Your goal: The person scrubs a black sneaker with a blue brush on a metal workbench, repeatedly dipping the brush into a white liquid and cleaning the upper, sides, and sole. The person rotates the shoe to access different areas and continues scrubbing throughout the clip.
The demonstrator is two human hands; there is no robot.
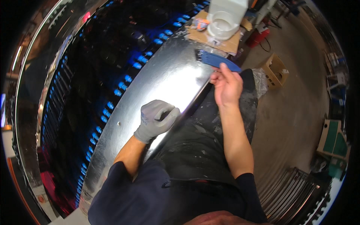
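My right hand (pixel 229 89), bare, grips the handle end of a flat blue brush (pixel 215 60) between thumb and fingers. The brush's dark bristles point left, over the far end of a shiny metal work surface (pixel 170 65). My left hand (pixel 155 119) wears a grey glove and rests at the near edge of that metal surface. Its fingers are curled, with thumb and forefinger meeting in a loop; whatever they may hold is hidden.
Beyond the brush, a white plastic container (pixel 223 26) stands on a cardboard piece (pixel 197 35) beside a crumpled orange-and-grey item (pixel 200 24). Blue-lit fittings (pixel 122 85) line the metal's left side. On the floor at right sit a cardboard box (pixel 275 71) and a red cylinder (pixel 258 36).
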